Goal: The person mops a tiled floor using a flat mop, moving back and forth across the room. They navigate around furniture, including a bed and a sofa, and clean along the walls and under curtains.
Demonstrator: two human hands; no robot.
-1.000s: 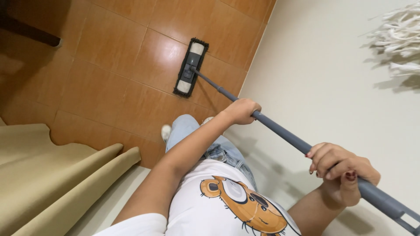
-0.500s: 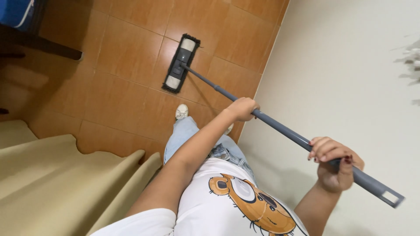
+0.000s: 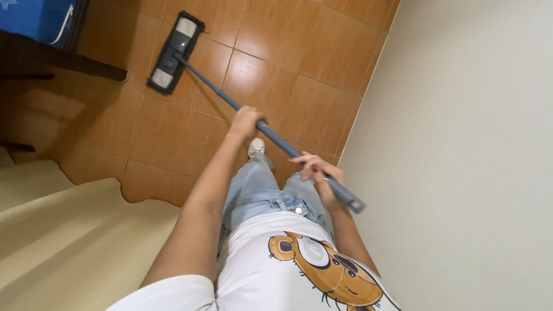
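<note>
A flat mop with a dark rectangular head [image 3: 174, 52] lies on the brown tiled floor [image 3: 299, 69], its grey handle [image 3: 222, 95] slanting back toward my body. My left hand [image 3: 246, 122] is closed around the middle of the handle, arm stretched out. Close to my hip, my right hand [image 3: 317, 171] grips the handle near its top end [image 3: 352, 203]. Below the hands I see my blue jeans [image 3: 256, 190], one white shoe [image 3: 256, 147] and my white shirt with a bear print [image 3: 322, 270].
A plain pale wall [image 3: 461, 150] runs along the right. Beige draped fabric [image 3: 63, 230] fills the lower left. A dark piece of furniture [image 3: 63, 60] with a blue object [image 3: 37, 20] on it stands at the upper left, near the mop head.
The mop head has slid left across the tiles toward the dark furniture. Both hands have moved left and closer to my body, and the handle now points more steeply.
</note>
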